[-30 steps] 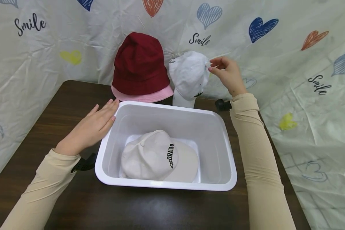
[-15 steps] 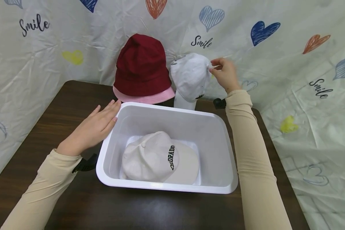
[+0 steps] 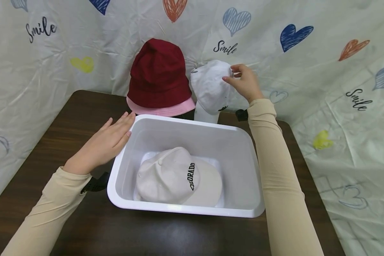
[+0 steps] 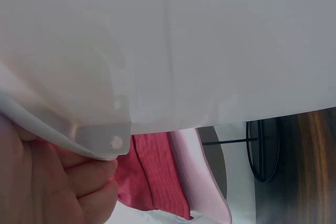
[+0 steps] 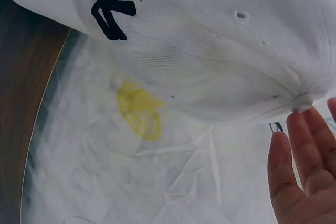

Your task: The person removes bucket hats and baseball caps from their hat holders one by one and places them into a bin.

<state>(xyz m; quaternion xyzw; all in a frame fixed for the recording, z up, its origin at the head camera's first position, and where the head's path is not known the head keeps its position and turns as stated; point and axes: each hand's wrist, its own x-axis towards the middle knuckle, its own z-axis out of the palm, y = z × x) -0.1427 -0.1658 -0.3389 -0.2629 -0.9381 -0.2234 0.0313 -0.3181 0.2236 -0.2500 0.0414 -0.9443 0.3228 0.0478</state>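
While the right hand (image 3: 243, 83) reached to the back of the table (image 3: 67, 113), its fingertips (image 5: 296, 129) met the crown of the white cap (image 3: 211, 85), which sat on a white stand (image 3: 204, 114) just right of the red bucket hat (image 3: 158, 76). Fingers looked fairly straight; whether they actually pinched the cloth, cannot tell. Left hand (image 3: 105, 144) lay flat, fingers relaxed, against the left rim of the white bin (image 3: 185, 208), well apart from the white cap. Hands were far apart.

Left wrist view was mostly blocked by the bin wall; only a strip of pink brim and a black wire base showed. Black lettering on the white cap was cut off in the right wrist view.

Beige cap (image 3: 176, 176) lay inside the bin. Bin stood between the person and both hats. Heart-print sheet (image 3: 323, 71) hung behind.
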